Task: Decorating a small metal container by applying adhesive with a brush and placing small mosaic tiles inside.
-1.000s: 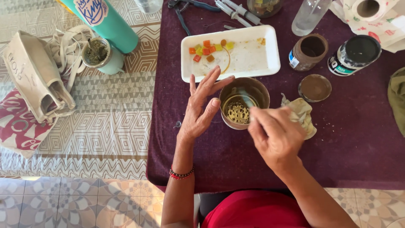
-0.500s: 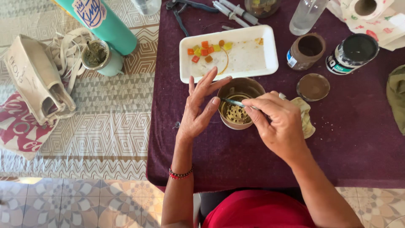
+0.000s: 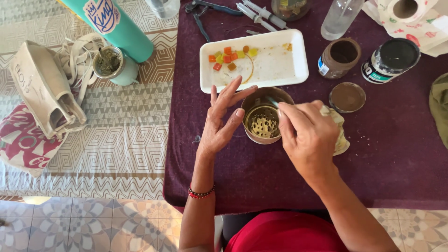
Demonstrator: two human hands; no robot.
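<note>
Steadying metal bowl (image 3: 267, 116), left hand (image 3: 223, 116) fingers spread; right hand (image 3: 308, 137) pinching thin tool (image 3: 272, 101)

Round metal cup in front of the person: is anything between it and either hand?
Nothing visible. The left hand rests against the round metal cup at its left rim, and the right hand reaches over its right rim with a thin tool inside.

my red and black bead bracelet (image 3: 201, 192), my red shirt (image 3: 284, 233), dark purple cloth (image 3: 261, 172), white tray (image 3: 298, 70) with orange and yellow cubes (image 3: 227, 58), teal bottle (image 3: 121, 28), beige geometric tablecloth (image 3: 116, 135), brown jar (image 3: 339, 57)
</note>
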